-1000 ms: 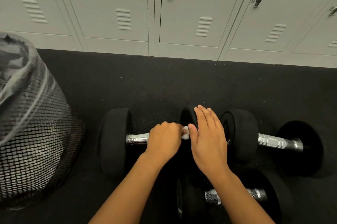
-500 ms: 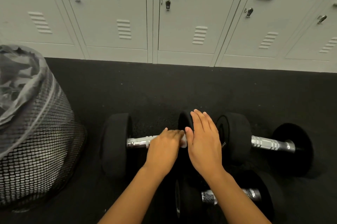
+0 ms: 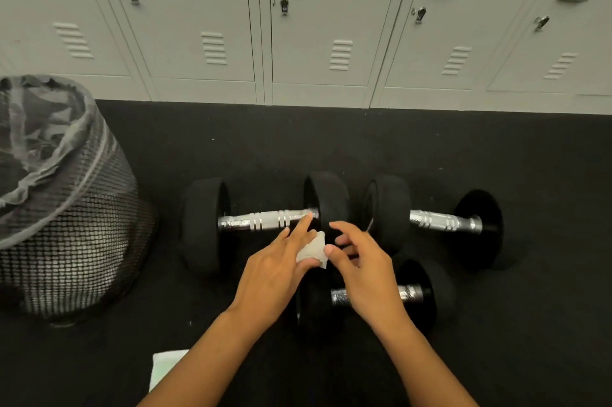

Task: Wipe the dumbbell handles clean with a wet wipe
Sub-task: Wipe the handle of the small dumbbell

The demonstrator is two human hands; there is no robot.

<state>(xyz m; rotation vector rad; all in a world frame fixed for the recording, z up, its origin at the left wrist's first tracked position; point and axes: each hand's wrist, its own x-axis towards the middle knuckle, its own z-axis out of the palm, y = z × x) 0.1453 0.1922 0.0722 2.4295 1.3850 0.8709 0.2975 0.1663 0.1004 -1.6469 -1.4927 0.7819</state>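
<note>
Black floor (image 3: 331, 148), lockers at 12 o'clock: left hand (image 3: 275, 271) pinched wet wipe (image 3: 313, 251), right hand (image 3: 364, 261) spread beside; loose wipe might drop.

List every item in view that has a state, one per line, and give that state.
Left hand: holds the wet wipe, off the handle.
Right hand: fingers loosely curled, holding nothing.
Left dumbbell: lying on the floor, handle bare.
Right dumbbell: lying untouched.
Near dumbbell: lying, partly hidden.
Mesh bin: upright, bag-lined.
Lockers: doors closed.
</note>
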